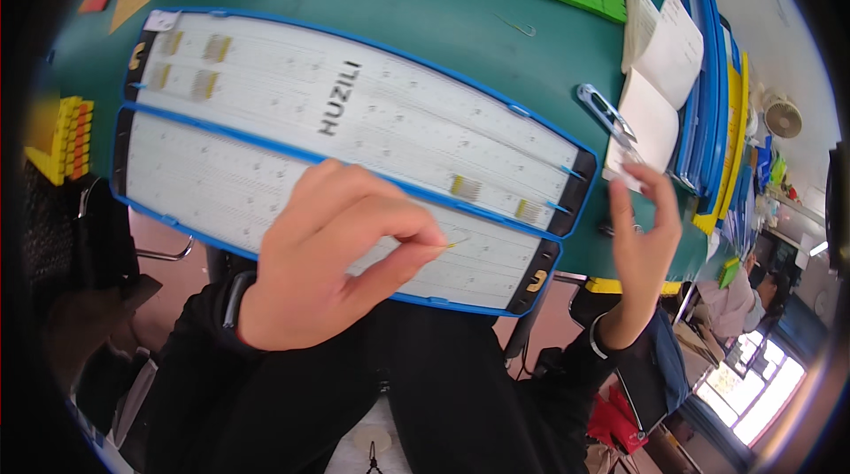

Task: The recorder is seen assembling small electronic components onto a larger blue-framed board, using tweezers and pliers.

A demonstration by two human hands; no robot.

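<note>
With left hand [332, 248] nearest, pinches a fine yellow-ended strand [452, 245] between thumb and forefinger above the blue-edged case [496, 262]; holds the right hand [643, 242] loosely open, apparently empty, near the snips [623, 127]. Best to grip lightly, free end unbent.

Hands [642, 244] apart, a thin yellowish piece [452, 245] (quite small) in the left [328, 253], above a blue-edged case [398, 120].

The case [403, 133] is white, blue-rimmed and black at both ends, the table [567, 53] dark green
</note>
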